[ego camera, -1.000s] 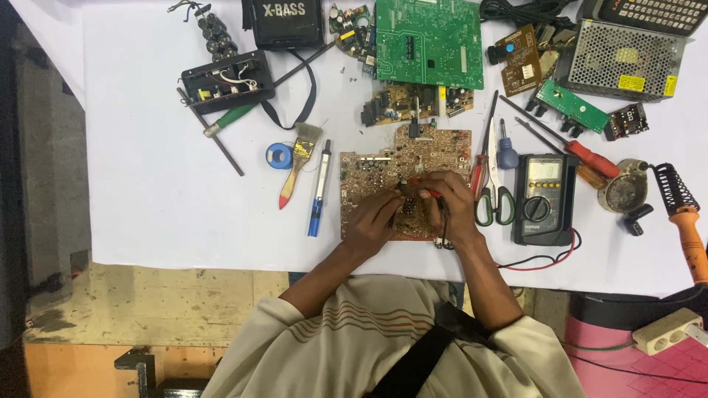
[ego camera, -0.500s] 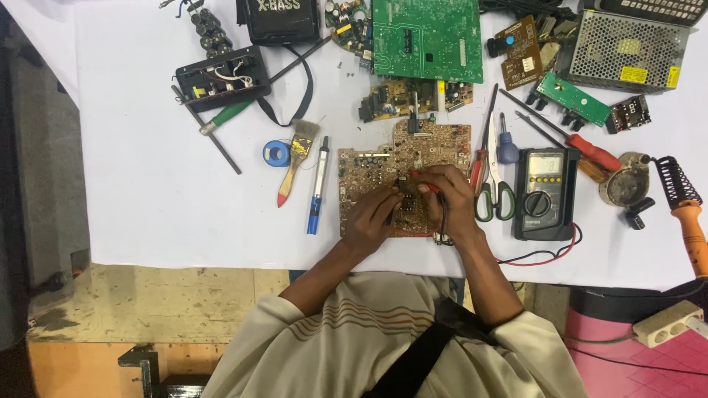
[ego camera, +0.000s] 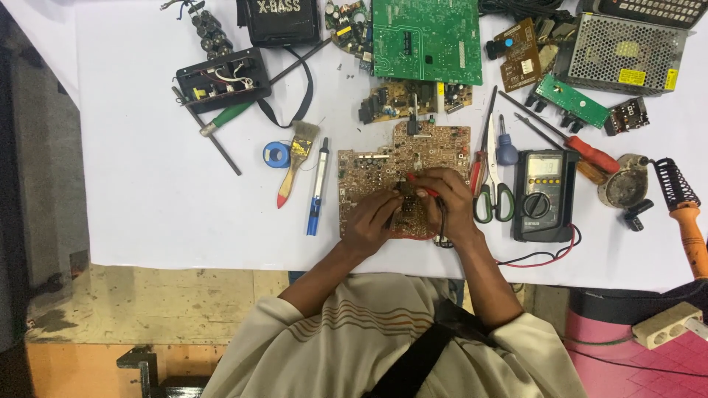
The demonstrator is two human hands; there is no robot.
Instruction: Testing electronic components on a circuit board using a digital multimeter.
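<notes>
Brown circuit board [ego camera: 402,180] lies near the middle of the frame on the white table [ego camera: 147,191], and we see both hands resting on its lower half. We see the left hand [ego camera: 372,221] curled over the board's lower left part, fingers bent and pinching a black probe against the board. The right hand [ego camera: 446,203] sits just beside it, fingers closed around a red probe [ego camera: 419,184] whose tip touches the board between the two hands. Right of the board lie green-handled scissors [ego camera: 493,193], and next to them a black multimeter [ego camera: 544,195] with red and black leads trailing toward the table's lower edge. Left of the board we find a blue desoldering pump [ego camera: 317,188], a red-handled brush [ego camera: 295,161] and a small blue roll [ego camera: 276,154]. A green circuit board [ego camera: 426,37] sits at the upper middle, and an orange-handled soldering iron [ego camera: 686,214] lies at the far right.
</notes>
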